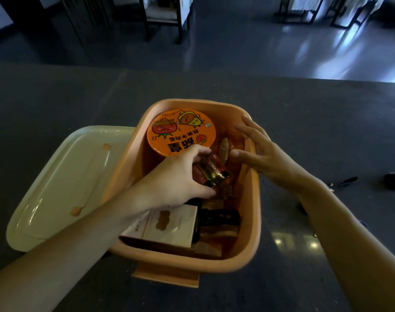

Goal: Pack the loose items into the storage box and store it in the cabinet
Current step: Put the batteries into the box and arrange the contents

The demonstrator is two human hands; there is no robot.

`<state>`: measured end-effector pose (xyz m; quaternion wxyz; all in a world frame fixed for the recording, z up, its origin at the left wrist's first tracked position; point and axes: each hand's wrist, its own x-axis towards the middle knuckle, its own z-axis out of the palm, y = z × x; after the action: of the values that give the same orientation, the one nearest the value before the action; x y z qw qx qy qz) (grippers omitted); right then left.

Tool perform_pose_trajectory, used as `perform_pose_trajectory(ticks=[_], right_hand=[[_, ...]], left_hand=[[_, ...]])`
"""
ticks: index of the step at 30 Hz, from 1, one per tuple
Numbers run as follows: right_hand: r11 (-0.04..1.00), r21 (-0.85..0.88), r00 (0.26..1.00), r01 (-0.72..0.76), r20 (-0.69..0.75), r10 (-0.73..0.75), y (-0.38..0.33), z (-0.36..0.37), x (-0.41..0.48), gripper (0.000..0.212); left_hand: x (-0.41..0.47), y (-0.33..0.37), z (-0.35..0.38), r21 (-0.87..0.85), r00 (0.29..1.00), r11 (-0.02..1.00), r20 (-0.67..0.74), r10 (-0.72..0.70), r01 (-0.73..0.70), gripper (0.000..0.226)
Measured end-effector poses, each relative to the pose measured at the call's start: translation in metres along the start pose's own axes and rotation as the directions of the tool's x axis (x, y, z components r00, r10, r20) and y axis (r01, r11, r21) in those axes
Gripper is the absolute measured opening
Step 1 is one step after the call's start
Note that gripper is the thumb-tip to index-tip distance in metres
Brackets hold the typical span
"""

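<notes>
Fingers (201, 152) and thumb of the left hand (176, 176) curl round a red-and-dark glossy sausage packet (211, 173), holding it inside the orange rounded plastic storage box (255, 199). Just beyond that hand sits a round orange noodle cup with a cartoon lid (180, 131); beneath its wrist lies a white cardboard carton (171, 224). The right hand (261, 152) is spread wide with straight fingers and grips nothing, hovering over the box's rim. Outside the left forearm, a pale green plastic lid (63, 185) lies on the dark grey countertop (304, 120).
</notes>
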<state>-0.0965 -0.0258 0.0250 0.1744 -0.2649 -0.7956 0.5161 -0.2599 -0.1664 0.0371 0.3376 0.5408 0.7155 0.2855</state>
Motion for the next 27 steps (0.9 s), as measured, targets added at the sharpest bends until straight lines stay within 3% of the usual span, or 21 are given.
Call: perform_pose_trajectory(ticks=[8, 16, 18, 21, 24, 27], right_hand=[[0.999, -0.033, 1.000, 0.022, -0.001, -0.022, 0.003, -0.001, 0.001, 0.063], [0.999, -0.029, 0.999, 0.036, 0.019, -0.035, 0.003, 0.000, 0.000, 0.063], [1.000, -0.010, 0.999, 0.030, 0.014, -0.029, 0.004, 0.000, 0.000, 0.060], [1.000, 0.005, 1.000, 0.024, 0.001, -0.024, 0.005, 0.000, 0.000, 0.057], [1.000, -0.009, 1.000, 0.012, -0.002, -0.012, 0.006, -0.001, 0.001, 0.060], [0.999, -0.048, 1.000, 0.003, -0.005, -0.004, 0.007, -0.002, 0.002, 0.063]], left_hand=[[0.015, 0.001, 0.020, 0.178, 0.992, 0.984, 0.122, -0.005, -0.017, 0.064], [0.009, 0.011, -0.003, 0.017, 0.973, 0.996, 0.217, 0.079, -0.084, 0.066], [-0.009, 0.006, -0.022, 0.001, 0.974, 0.990, 0.180, 0.140, -0.143, 0.068], [-0.038, -0.007, -0.050, 0.058, 0.980, 0.979, -0.027, 0.197, -0.195, 0.064], [-0.052, -0.020, -0.061, 0.291, 0.982, 0.957, -0.182, 0.048, 0.007, 0.082], [-0.054, -0.022, -0.053, 0.203, 0.978, 0.976, -0.207, -0.036, 0.079, 0.087]])
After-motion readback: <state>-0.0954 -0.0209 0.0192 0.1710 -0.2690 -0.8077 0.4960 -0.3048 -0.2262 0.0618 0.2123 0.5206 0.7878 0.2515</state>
